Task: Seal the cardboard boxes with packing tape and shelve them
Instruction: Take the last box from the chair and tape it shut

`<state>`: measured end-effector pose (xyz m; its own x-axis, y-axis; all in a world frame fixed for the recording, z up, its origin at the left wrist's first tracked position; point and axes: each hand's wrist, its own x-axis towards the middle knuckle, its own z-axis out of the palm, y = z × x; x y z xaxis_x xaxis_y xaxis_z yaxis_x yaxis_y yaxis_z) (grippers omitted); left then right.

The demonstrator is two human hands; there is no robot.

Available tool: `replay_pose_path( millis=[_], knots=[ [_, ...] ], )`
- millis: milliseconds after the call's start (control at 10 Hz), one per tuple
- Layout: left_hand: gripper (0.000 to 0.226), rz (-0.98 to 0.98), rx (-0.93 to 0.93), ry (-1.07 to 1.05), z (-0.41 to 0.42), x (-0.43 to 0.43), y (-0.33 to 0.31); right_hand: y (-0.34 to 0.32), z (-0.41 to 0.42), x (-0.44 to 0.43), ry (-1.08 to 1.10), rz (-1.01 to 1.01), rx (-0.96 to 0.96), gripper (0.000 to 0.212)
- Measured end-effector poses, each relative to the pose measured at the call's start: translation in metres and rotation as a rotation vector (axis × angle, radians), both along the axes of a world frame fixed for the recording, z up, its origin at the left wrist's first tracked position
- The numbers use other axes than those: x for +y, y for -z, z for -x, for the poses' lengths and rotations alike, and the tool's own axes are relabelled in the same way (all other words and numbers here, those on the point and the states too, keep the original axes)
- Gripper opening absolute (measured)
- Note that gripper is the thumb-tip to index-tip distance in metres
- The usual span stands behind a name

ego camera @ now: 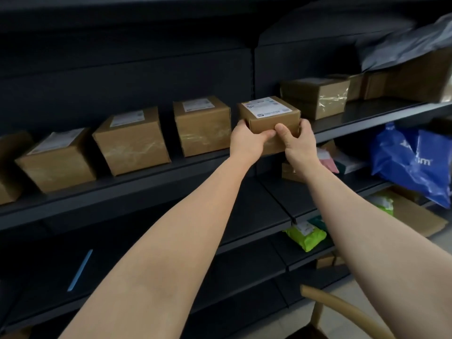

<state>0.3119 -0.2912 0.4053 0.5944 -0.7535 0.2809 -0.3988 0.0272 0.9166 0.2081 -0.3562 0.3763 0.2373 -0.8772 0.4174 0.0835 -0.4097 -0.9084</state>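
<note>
Both hands are clamped on one box (269, 118): the left hand (247, 140) is closed on its near left corner, the right hand (299, 140) on its near right corner, thumbs pressed against the front face. The box is held at the front edge of the shelf (362, 118), label (267, 107) upward; whether it rests on the shelf cannot be told. Left of the box, three labelled boxes (203, 126) are lined up on the same shelf. Right of it, a taped box (315, 96) is set further back. Below and right of the box, a blue bag (411, 162) and a green packet (307, 234) are stored on lower shelves.
</note>
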Motion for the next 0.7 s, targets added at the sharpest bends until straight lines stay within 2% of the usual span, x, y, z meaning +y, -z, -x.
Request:
replay_pose_path(
  millis=[200,400,600,700],
  knots=[
    [0.058,-0.038,-0.007,-0.097,-0.024,-0.061,0.009,0.003,-0.033,-0.057,-0.008,-0.006,0.085,0.037],
    [0.065,-0.038,-0.016,-0.15,-0.046,-0.094,0.013,0.003,-0.06,-0.09,0.037,-0.026,0.133,0.048],
    [0.073,-0.059,-0.015,-0.151,-0.052,-0.095,0.006,-0.004,-0.066,-0.087,0.085,0.011,0.193,0.063],
    [0.07,0.017,-0.032,-0.11,-0.039,-0.078,-0.002,-0.016,-0.064,-0.067,0.167,0.109,0.143,0.068]
  ],
)
